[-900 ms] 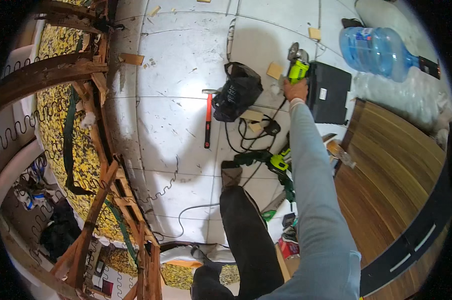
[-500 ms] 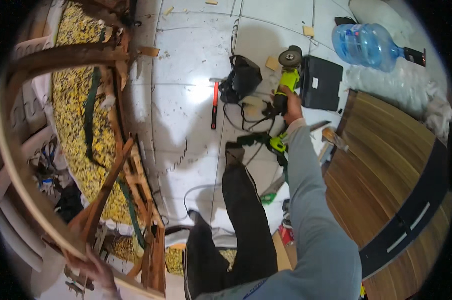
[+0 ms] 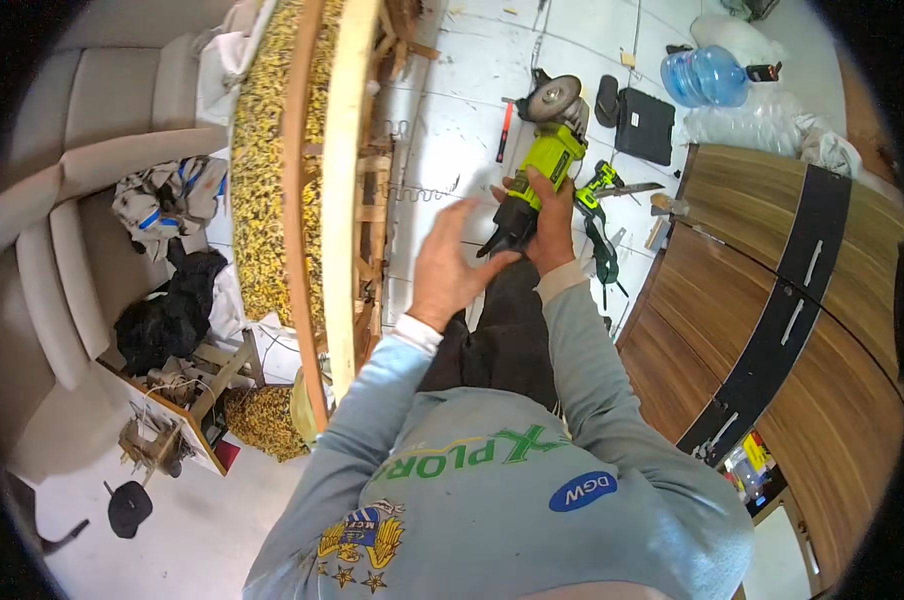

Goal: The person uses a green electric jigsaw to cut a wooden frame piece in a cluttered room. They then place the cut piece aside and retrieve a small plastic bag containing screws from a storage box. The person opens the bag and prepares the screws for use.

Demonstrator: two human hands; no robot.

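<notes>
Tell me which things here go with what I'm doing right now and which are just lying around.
In use:
- green-and-black angle grinder, held in your right hand
- left hand, open beside the grinder's rear end; contact unclear

Apparently just lying about:
- red-handled hammer
- green saw
- black case
- blue water bottle

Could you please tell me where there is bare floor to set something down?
There is a mostly bare patch of white floor between the wooden frame and the red hammer, and another right of the black cap, lower left. It is crowded right of the green grinder in the right hand, where a green saw, black case and blue bottle lie.
</notes>
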